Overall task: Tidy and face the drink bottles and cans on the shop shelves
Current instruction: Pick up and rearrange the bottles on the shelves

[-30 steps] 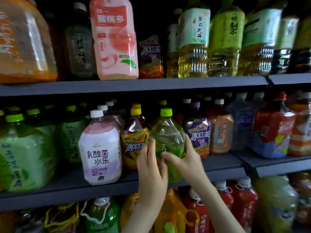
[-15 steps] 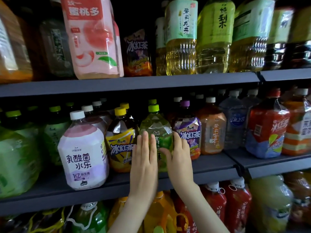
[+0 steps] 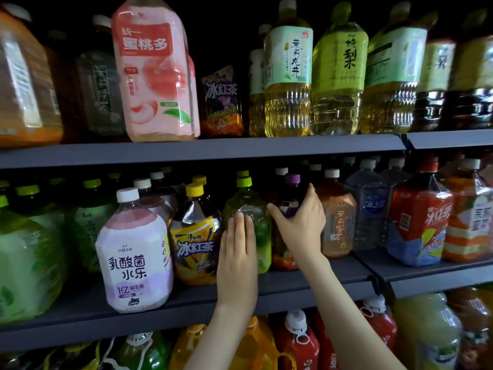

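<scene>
Green plastic lies under the left hand (image 3: pixel 237 260), whose fingers are straight and close together, flat against the front of the green bottle (image 3: pixel 246 201), with the fingertips just below its shoulder. The right hand (image 3: pixel 301 228) is spread wide round the purple bottle (image 3: pixel 289 194) next door. Its thumb is on the bottle's left face and its fingers curl round the right side under the neck, so it grips the upper body. The right hand is the higher and deeper of the two; the left is nearer the lip of the shelf (image 3: pixel 277 283).

Both bottles stand upright on the middle shelf, long axes vertical and caps up, close side by side. The yellow bottle (image 3: pixel 196 249) is just left of the green one, and the orange bottle (image 3: pixel 337 222) is just right of the purple. Both bottles lie straight ahead of the hands, set a little further back than the yellow bottle's base.

Which way their labels point I cannot tell, because the hands cover most of both. The coming move is probably a turn about the vertical axis or a pull forward. The wrapped right hand is placed for either, while the flat left hand can only push or steady.
</scene>
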